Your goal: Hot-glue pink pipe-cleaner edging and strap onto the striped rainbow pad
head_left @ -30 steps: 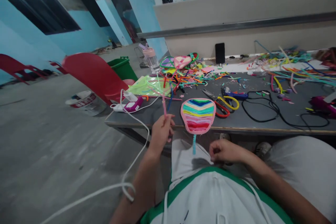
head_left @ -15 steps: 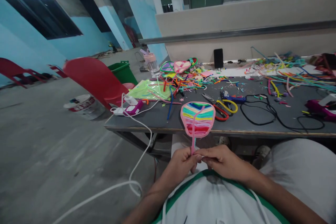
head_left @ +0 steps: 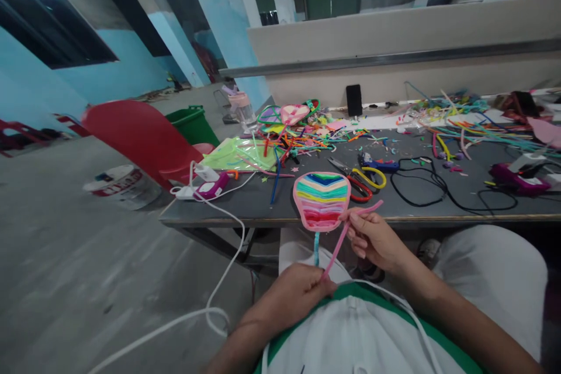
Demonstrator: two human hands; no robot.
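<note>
A striped fan-shaped piece (head_left: 322, 201) with a pink rim stands out over the table's front edge, a teal stem (head_left: 316, 248) running down from it. My left hand (head_left: 304, 292) is closed low in front of my shirt, at the lower end of a pink fuzzy strip (head_left: 336, 250) and below the stem. My right hand (head_left: 372, 239) pinches the same strip higher up, beside the piece's lower right rim. The strip's free end points up and right past my fingers. What lies inside my left fist is partly hidden.
On the dark table (head_left: 245, 208) lie scissors (head_left: 355, 178), a blue tool (head_left: 379, 165), black cord (head_left: 421, 201), coloured strips and scraps. A purple power socket (head_left: 213, 186) with a white cable sits at the left corner. A red chair (head_left: 131, 128) and bucket (head_left: 127, 187) stand left.
My right hand has moved up and right from my left hand, pulling the pink strip away from the front of the striped piece. The view has shifted slightly right.
</note>
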